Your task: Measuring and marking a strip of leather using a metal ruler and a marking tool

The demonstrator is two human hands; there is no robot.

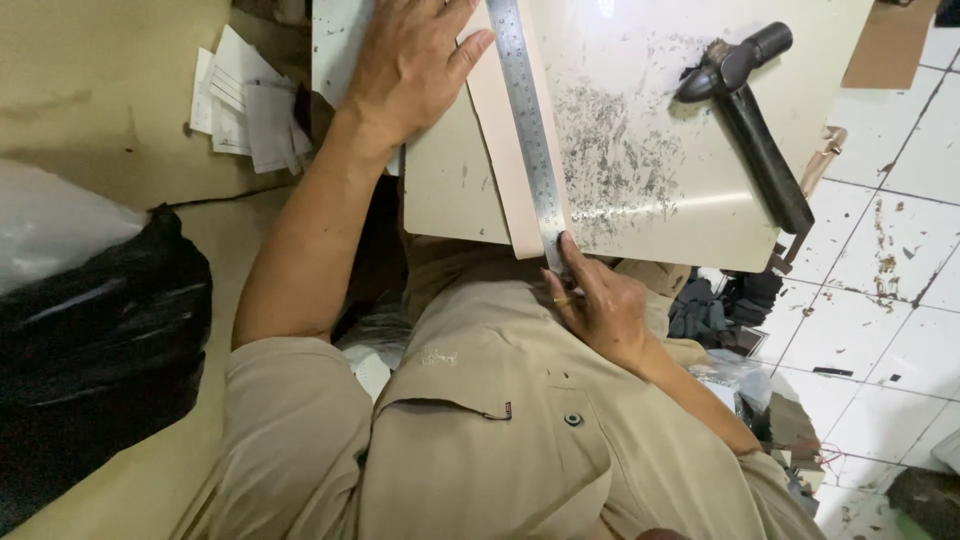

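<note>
Two hands on steel ruler point(530, 130) | left hand point(415, 65) flat, pressing beside it | right hand point(595, 300) pinching its near end

— What sits on your bench point(640, 60)?

— A cream board, its middle scarred with dark nicks. A pale strip point(505, 150) runs down it from the far edge to the near one, a steel ruler point(530, 130) laid along the strip's right edge. A black hammer point(745, 110) lies at the right, head up, handle reaching past the board's edge.

— And around it?

— To your left, loose white papers point(245, 100) rest on tan sheet material point(90, 90). White floor tiles point(890, 240) show on the right.
</note>
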